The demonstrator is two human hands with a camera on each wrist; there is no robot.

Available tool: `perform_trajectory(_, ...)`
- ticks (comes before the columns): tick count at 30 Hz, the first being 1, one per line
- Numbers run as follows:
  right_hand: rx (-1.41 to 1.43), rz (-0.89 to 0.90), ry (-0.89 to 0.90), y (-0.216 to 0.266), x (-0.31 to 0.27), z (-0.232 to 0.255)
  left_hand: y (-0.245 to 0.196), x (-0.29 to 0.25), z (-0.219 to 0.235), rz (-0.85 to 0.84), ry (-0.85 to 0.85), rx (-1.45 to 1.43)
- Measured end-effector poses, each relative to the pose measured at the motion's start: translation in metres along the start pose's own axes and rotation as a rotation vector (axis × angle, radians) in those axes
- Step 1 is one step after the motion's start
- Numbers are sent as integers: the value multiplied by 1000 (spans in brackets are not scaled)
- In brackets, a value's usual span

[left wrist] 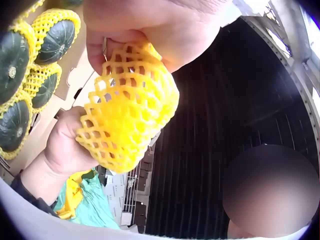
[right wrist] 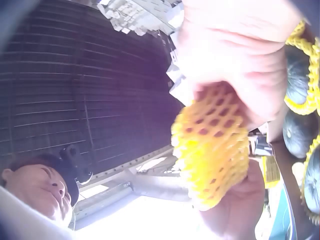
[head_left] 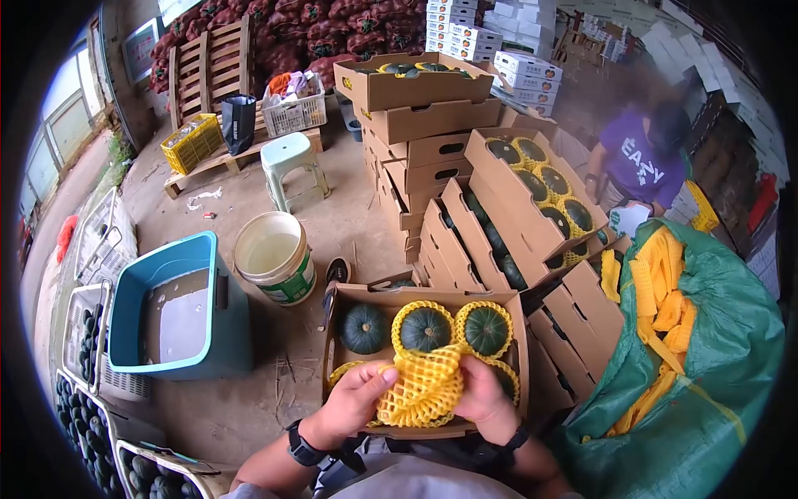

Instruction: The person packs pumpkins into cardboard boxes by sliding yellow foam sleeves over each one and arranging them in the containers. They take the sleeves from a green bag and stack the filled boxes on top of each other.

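Observation:
Both hands grip a yellow foam net sleeve [head_left: 422, 389], stretched between them over the near side of a cardboard box [head_left: 520, 337]. My left hand [head_left: 359, 401] pinches its left edge with the thumb on top; my right hand [head_left: 489, 401] grips its right edge. The left wrist view shows the mesh of the net [left wrist: 125, 115] bulging between both hands. In the box's far row sit a bare dark green squash [head_left: 364, 329] and two squashes in yellow nets, a middle one [head_left: 426, 331] and a right one [head_left: 486, 331]. The sleeve and hands partly hide the nearer row.
A green sack [head_left: 706, 333] of yellow nets [head_left: 665, 299] stands right. Behind are leaning boxes of squashes [head_left: 540, 200] and stacked cartons [head_left: 416, 125]. A blue tub [head_left: 237, 333], white bucket [head_left: 291, 283] and squash crates [head_left: 87, 341] stand left. A person in purple [head_left: 640, 158] sits back right.

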State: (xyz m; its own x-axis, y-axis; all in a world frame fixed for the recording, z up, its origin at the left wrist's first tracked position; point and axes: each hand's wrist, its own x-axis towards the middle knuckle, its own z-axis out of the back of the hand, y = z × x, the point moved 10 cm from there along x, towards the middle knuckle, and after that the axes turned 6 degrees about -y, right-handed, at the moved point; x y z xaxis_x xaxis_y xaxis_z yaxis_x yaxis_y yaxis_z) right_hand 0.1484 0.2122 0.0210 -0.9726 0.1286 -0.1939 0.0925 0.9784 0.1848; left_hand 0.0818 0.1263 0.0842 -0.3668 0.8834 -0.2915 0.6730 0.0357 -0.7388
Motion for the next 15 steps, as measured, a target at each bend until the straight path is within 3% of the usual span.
perform_trajectory(1,-119,92,59,2,-15,-25,-7,5,-1,-69,106,-167)
perform_trajectory(2,-238,181,117,3,-32,-58,-17,2,5,-189,46,-97)
perform_trajectory(3,-143,205,173,5,-37,-73,-42,-9,-7,-479,39,159)
perform_trajectory(4,-358,397,99,15,-42,-81,-62,-26,-25,-713,42,557)
perform_trajectory(6,-638,411,174,11,-53,-80,-81,-61,-55,-1161,-96,1437)
perform_trajectory(7,-737,445,196,12,-58,-75,-82,-66,-53,-1215,-125,1346)
perform_trajectory(8,-630,444,124,20,-53,-59,-74,-57,-49,-1107,-1,1236)
perform_trajectory(10,-447,686,-61,57,-38,-55,-56,-42,-44,-892,228,998)
perform_trajectory(11,-584,622,-167,40,-33,-68,-52,-39,-43,-849,168,996)
perform_trajectory(12,-1004,468,54,6,-32,-91,-37,-33,-34,-757,239,1024)
perform_trajectory(14,-1726,350,122,-26,-35,-90,1,-26,-5,-244,432,414)
perform_trajectory(15,-1402,370,9,-10,-30,-80,14,-31,-3,-8,509,80)
